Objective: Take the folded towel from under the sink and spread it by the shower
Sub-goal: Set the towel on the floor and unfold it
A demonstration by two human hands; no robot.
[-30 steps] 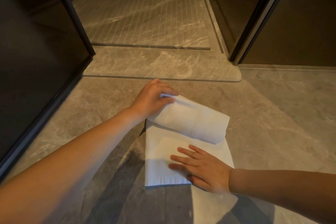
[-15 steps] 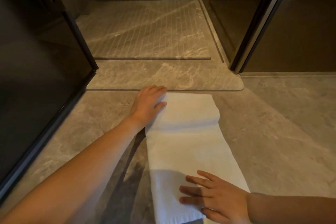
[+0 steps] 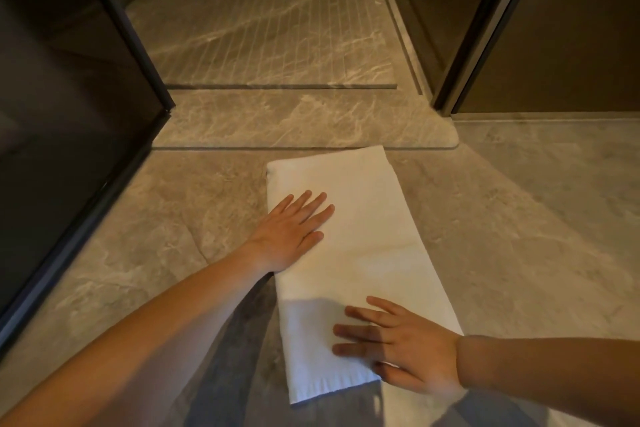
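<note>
A white towel (image 3: 360, 253) lies flat on the grey marble floor as a long strip, its far end almost touching the raised shower sill (image 3: 304, 125). My left hand (image 3: 294, 229) rests palm down, fingers apart, on the towel's left edge near the far end. My right hand (image 3: 401, 343) lies flat with spread fingers on the towel's near right corner. Neither hand grips the cloth. Beyond the sill is the grooved shower floor (image 3: 263, 35).
A dark glass panel with a black frame (image 3: 86, 114) stands on the left. Another dark framed panel and door post (image 3: 485, 45) rise at the right of the shower opening. Open marble floor (image 3: 536, 218) stretches to the right of the towel.
My left hand flipped the folded top layer away toward the shower, laying the towel out long, then slid back along its left edge. My right hand stayed pressed on the near end.
</note>
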